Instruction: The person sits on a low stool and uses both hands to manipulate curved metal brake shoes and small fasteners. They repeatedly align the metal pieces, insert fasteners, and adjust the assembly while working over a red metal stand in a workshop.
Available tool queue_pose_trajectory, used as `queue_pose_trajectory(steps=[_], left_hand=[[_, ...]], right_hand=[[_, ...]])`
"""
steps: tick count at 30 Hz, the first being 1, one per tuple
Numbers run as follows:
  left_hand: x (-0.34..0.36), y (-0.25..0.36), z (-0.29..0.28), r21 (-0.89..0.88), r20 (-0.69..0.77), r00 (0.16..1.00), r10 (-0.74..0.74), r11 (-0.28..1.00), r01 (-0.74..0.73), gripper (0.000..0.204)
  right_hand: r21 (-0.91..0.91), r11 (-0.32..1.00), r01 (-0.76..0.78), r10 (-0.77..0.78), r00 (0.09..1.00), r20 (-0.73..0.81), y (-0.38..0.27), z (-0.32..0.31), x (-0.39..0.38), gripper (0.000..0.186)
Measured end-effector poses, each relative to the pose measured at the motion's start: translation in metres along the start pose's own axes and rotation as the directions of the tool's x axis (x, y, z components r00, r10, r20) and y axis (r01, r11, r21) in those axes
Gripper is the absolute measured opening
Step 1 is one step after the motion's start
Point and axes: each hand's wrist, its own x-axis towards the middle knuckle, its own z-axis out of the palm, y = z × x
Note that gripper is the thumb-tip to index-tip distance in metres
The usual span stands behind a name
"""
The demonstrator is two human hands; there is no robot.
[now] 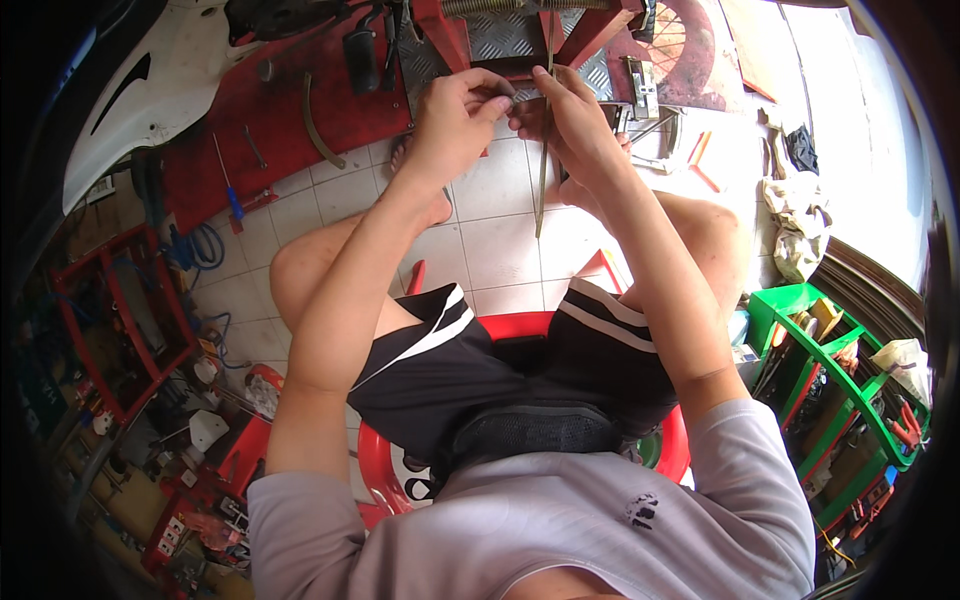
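My left hand (pixel 458 122) is closed in a pinch in front of the red metal frame. Its thumb and index finger meet at something too small to make out. Close beside it on the right, my right hand (pixel 568 120) is closed around a long thin strip (pixel 542 195). Above that hand the strip runs up in front of the red frame (pixel 445 45), and its lower end hangs over the tiled floor between my knees. The fingertips of both hands nearly touch.
On the red work surface (pixel 290 110) at left lie a curved strip (pixel 318 125) and a blue-handled screwdriver (pixel 233 200). A metal block (pixel 642 88) sits right of the frame. A green tool rack (pixel 850 365) stands at right, red shelving (pixel 120 320) at left. I sit on a red stool (pixel 675 455).
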Motion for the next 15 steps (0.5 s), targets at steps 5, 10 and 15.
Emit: queue_pose_trajectory(steps=[5,10,15], left_hand=[[0.009,0.002,-0.021,-0.121,-0.099,0.993,-0.070,0.991,0.057,0.010],[0.010,0.007,-0.035,-0.161,-0.079,0.983,-0.165,0.975,0.150,0.014],[0.011,0.009,-0.037,-0.186,-0.102,0.979,-0.179,0.970,0.159,0.013]], right_hand=[[-0.312,0.947,-0.079,0.071,0.997,-0.035,-0.002,-0.002,-0.003,0.042],[-0.634,0.769,-0.085,0.022,0.994,-0.106,-0.006,0.010,-0.013,0.037],[-0.729,0.684,-0.024,-0.079,0.991,-0.107,-0.006,0.007,-0.012,0.038]])
